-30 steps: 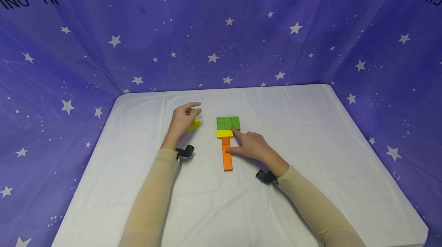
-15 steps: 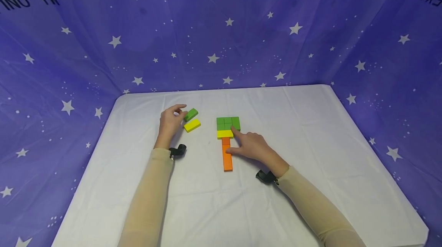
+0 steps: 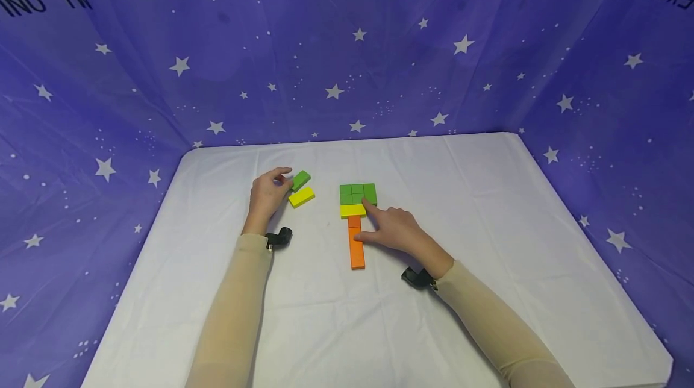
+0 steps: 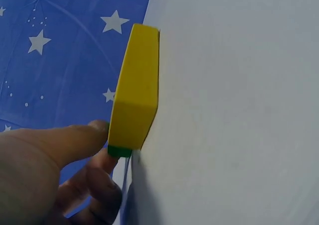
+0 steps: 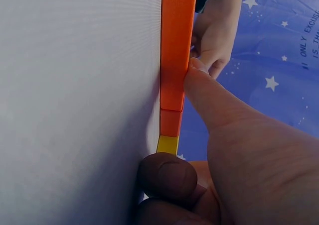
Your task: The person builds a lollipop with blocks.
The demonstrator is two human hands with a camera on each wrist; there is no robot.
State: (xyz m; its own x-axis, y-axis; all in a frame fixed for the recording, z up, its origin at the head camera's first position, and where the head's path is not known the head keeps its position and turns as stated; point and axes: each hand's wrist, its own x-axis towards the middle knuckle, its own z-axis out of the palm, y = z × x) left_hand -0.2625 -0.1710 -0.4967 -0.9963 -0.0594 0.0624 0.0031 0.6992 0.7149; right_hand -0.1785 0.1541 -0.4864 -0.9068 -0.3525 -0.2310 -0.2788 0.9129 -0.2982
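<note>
In the head view my left hand (image 3: 267, 196) pinches the near-left end of a loose green block (image 3: 300, 181) between thumb and fingers. A loose yellow block (image 3: 302, 197) lies just in front of it; in the left wrist view this yellow block (image 4: 134, 85) hides most of the green one. My right hand (image 3: 400, 228) rests on a flat block arrangement, index fingertip at the green blocks (image 3: 352, 190), thumb on the long orange block (image 3: 356, 249). Between them lie a yellow block (image 3: 353, 211) and a short orange block (image 3: 354, 221), joined edge to edge.
A white cloth covers the table (image 3: 461, 189). Behind and at both sides hangs a purple-blue star-patterned curtain (image 3: 303, 56). Each wrist carries a small black camera, such as the left one (image 3: 280, 237) and the right one (image 3: 416, 278).
My left hand has moved left from above the loose blocks to the green block's end and now pinches it. The right hand and the arrangement have stayed still.
</note>
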